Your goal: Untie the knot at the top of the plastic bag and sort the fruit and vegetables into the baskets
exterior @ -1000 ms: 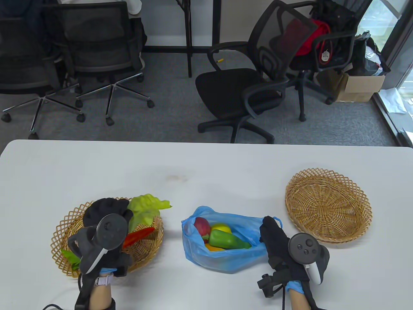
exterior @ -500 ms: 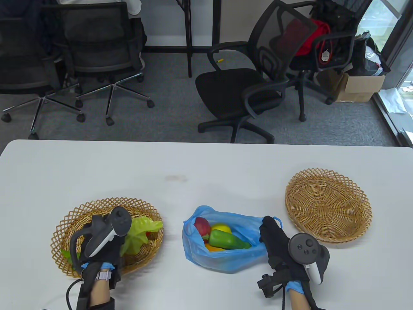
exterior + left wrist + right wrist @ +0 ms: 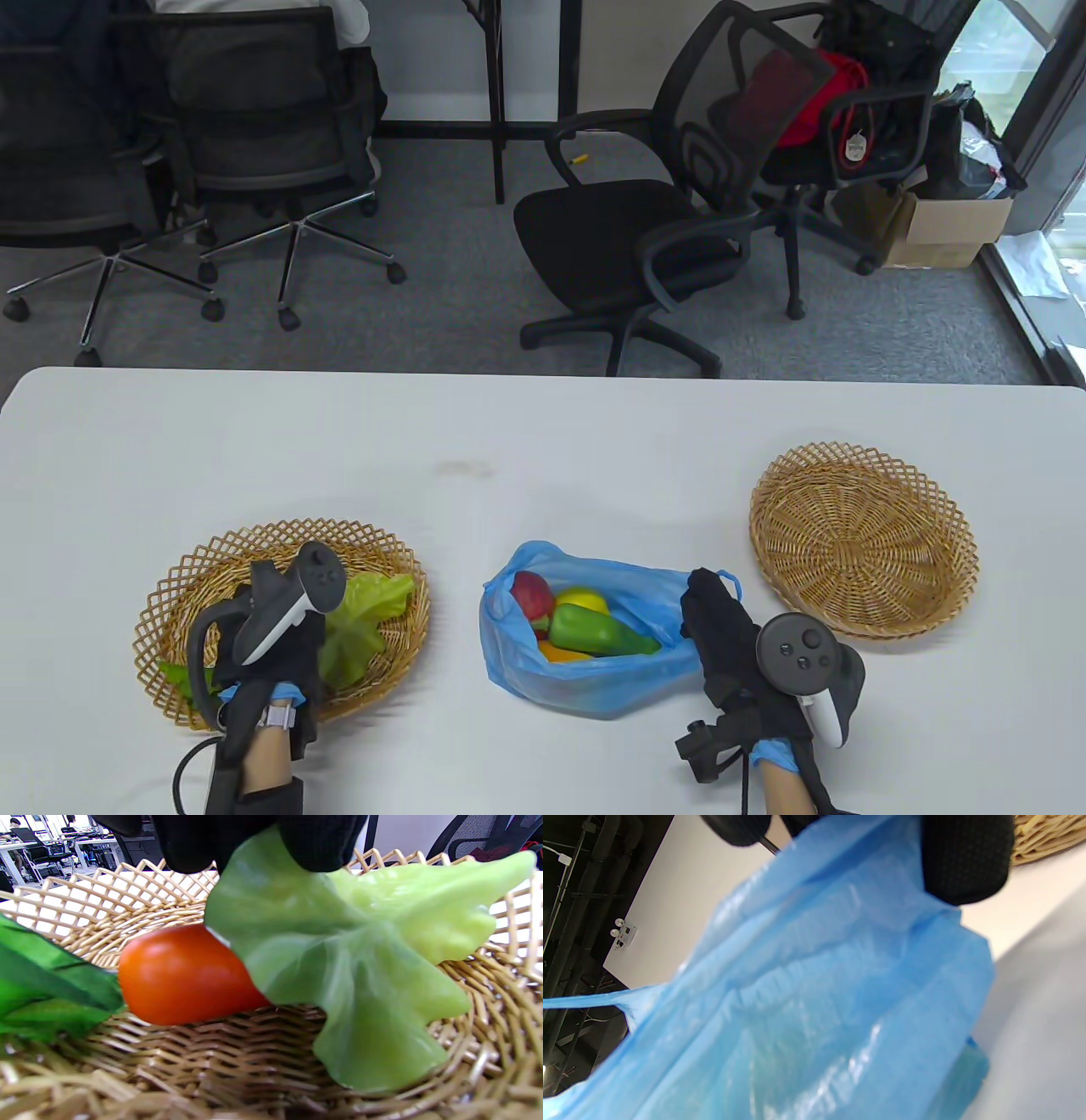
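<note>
My left hand (image 3: 310,637) hangs low over the left wicker basket (image 3: 373,543) and pinches a pale green lettuce leaf (image 3: 365,615) that droops into it. In the left wrist view my fingertips (image 3: 314,844) hold the lettuce leaf (image 3: 339,963) above a red vegetable (image 3: 186,976) and a dark green leaf (image 3: 42,984). The blue plastic bag (image 3: 585,679) lies open at the middle, showing a red fruit (image 3: 530,592), a yellow fruit (image 3: 581,600) and a green pepper (image 3: 598,635). My right hand (image 3: 702,598) grips the bag's right edge; the blue plastic bag (image 3: 818,1005) fills the right wrist view.
A second wicker basket (image 3: 861,543) sits empty at the right of the white table (image 3: 543,441). Office chairs (image 3: 628,229) and a cardboard box (image 3: 946,225) stand on the floor beyond the table's far edge.
My left hand has come down and back toward me, lowering the lettuce leaf into the left basket, where it now covers the red vegetable. My right hand and the bag have stayed put.
</note>
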